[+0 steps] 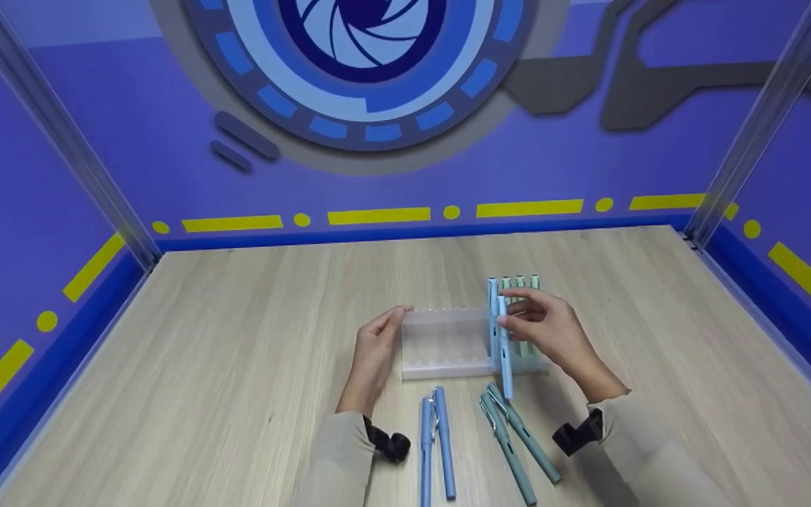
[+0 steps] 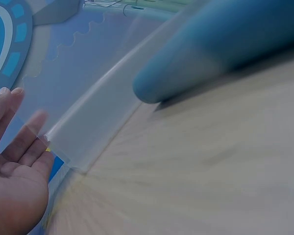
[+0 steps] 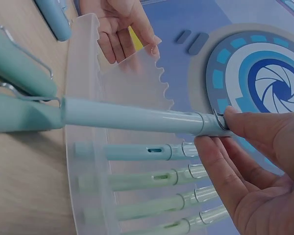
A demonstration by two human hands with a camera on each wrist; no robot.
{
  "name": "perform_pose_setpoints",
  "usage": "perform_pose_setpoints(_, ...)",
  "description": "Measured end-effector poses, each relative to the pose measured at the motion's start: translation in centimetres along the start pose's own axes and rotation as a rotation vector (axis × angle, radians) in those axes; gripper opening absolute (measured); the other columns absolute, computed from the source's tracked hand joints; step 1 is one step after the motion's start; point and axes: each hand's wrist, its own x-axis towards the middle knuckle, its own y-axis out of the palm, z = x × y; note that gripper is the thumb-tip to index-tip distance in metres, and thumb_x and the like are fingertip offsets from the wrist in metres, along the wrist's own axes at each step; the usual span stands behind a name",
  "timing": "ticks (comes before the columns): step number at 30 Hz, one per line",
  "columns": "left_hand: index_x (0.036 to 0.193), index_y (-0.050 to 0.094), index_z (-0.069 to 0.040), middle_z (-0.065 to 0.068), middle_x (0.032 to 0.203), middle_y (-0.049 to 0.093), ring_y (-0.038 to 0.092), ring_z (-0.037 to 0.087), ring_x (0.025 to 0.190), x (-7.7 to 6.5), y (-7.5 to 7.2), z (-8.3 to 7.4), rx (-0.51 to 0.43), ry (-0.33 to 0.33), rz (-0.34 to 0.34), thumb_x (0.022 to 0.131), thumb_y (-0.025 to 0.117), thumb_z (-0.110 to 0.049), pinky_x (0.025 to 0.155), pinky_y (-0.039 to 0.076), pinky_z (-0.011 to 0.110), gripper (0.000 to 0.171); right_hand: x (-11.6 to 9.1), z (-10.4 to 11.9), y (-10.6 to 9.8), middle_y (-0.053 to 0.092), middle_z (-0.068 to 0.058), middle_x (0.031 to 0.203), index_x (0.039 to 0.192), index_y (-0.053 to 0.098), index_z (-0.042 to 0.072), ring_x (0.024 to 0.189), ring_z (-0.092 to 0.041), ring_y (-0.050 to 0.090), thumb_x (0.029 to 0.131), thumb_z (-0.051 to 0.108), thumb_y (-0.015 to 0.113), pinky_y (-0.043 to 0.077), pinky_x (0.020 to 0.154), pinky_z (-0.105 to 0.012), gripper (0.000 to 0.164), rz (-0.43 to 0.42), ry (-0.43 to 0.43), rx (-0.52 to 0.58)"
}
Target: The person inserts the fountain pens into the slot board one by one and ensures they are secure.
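A translucent plastic pen rack [image 1: 444, 345] with a scalloped top edge stands on the table. At its left end my left hand [image 1: 375, 352] grips the side, thumb and fingers on either face of the panel. My right hand [image 1: 553, 331] pinches a light blue pen [image 3: 132, 116] near its clip end. That pen hangs in front of the rack, slightly tilted, its other end pointing down. Right behind it, another light blue pen [image 3: 137, 152] stands in the rack, followed by three light green pens [image 3: 147, 182] at the right end.
Two darker blue pens [image 1: 445, 451] lie side by side on the wooden table [image 1: 236, 366] in front of the rack. To their right, two grey-green pens [image 1: 511, 458] lie at a slant, clip ends close together. A patterned blue wall [image 1: 377, 190] closes off the back.
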Motion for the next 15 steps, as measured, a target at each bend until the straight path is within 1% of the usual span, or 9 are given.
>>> perform_pose_setpoints(5,0.118,0.068,-0.010,0.004,0.126,0.065,0.049,0.020,0.132,0.1,0.0,0.2,0.006,0.011,-0.003,0.093,0.060,-0.040,0.114,0.037,0.032,0.040,0.7,0.3,0.6,0.067,-0.018,0.106,0.127,0.060,0.009,0.084,-0.012,0.067,0.086,0.007,0.071,0.061,0.071,-0.024,0.042,-0.055,-0.014,0.012)
perform_pose_setpoints(10,0.117,0.069,-0.013,0.002,0.127,0.065,0.049,0.018,0.132,0.0,0.0,0.1,0.010,-0.013,-0.007,0.091,0.061,-0.044,0.114,0.038,0.030,0.041,1.2,0.6,1.1,0.067,-0.016,0.104,0.125,0.061,0.010,0.082,-0.009,0.067,0.087,0.005,0.070,0.061,0.072,-0.024,0.040,-0.100,-0.031,0.062)
perform_pose_setpoints(15,0.116,0.069,-0.014,0.001,0.126,0.066,0.049,0.017,0.132,0.0,0.0,0.0,0.015,-0.020,-0.008,0.091,0.060,-0.045,0.114,0.037,0.030,0.041,1.5,0.5,1.5,0.067,-0.013,0.104,0.125,0.060,0.011,0.084,-0.008,0.066,0.087,0.005,0.069,0.060,0.073,-0.022,0.039,-0.143,-0.057,0.054)
